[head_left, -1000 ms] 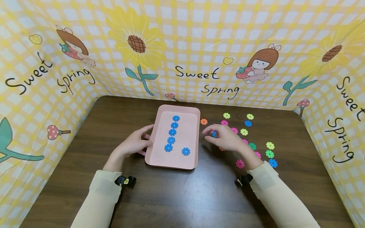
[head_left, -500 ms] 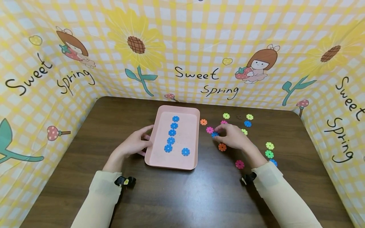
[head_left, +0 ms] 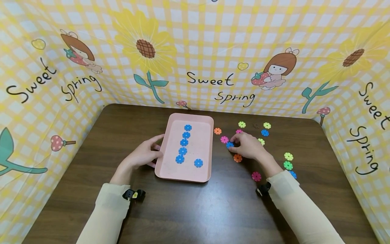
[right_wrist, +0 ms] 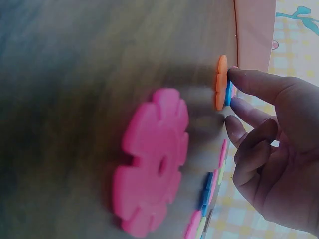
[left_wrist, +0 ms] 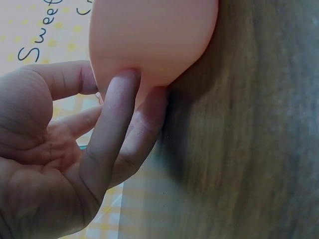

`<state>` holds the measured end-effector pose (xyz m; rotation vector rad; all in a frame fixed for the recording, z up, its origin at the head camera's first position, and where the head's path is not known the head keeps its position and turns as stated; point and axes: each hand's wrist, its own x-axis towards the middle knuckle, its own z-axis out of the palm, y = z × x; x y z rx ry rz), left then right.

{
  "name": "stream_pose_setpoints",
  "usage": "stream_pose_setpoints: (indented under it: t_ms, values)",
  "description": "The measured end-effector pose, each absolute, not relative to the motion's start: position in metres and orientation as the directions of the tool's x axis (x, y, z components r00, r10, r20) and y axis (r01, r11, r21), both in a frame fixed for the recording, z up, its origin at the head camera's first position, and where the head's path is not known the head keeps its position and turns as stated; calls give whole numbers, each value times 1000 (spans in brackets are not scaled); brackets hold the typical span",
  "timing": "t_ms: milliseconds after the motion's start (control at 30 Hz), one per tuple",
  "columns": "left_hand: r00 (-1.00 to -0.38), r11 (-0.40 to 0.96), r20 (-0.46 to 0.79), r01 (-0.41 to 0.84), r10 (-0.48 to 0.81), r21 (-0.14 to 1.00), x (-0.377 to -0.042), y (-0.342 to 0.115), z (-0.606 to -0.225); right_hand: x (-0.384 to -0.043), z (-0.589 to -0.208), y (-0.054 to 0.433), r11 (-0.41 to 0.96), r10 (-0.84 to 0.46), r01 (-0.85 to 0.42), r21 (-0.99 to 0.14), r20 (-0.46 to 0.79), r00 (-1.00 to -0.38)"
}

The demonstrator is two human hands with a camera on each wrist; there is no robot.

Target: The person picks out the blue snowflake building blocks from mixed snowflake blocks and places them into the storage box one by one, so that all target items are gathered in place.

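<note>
My right hand (head_left: 250,146) is over the scattered pieces, its thumb and index finger pinching the edges of a blue snowflake disc (head_left: 230,145) low at the table. In the right wrist view the blue disc (right_wrist: 229,93) shows between those two fingertips, partly behind an orange disc (right_wrist: 221,83). My left hand (head_left: 143,152) is at the left side of a pink tray (head_left: 205,174). Its spread fingers touch the tray's outer wall (left_wrist: 154,35) in the left wrist view. Inside the tray, several blue discs (head_left: 184,142) form a slanting row, and one blue disc (head_left: 198,163) lies apart, lower right.
More discs lie right of the tray: pink (head_left: 256,176), orange (head_left: 237,158), yellow-green (head_left: 288,156), green (head_left: 287,165) and blue (head_left: 265,133). Some are hidden under the right hand. A patterned cloth (head_left: 213,44) walls the back and sides of the brown table (head_left: 195,213).
My right hand has moved slightly right, away from the tray, and its thumb and index finger have closed on the blue disc. The left hand and tray stay put.
</note>
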<state>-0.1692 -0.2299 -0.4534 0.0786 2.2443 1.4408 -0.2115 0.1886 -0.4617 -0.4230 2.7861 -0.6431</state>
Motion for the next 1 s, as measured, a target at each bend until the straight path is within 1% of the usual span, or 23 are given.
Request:
stream_pose_setpoints:
  t_ms: [467, 767, 1000]
  values:
    - [-888, 449, -358, -204, 289, 870, -170, -231, -456, -213, -465, 187, 820, -350, -209, -532, -178, -920]
    - [-888, 447, -357, -204, 290, 871, -169, -230, -455, -207, -467, 189, 754, -392, -257, -605, -100, -915]
    - [-887, 427, -353, -207, 299, 880, -169, -230, -453, -204, -464, 185, 720, -402, -275, -638, -60, -914]
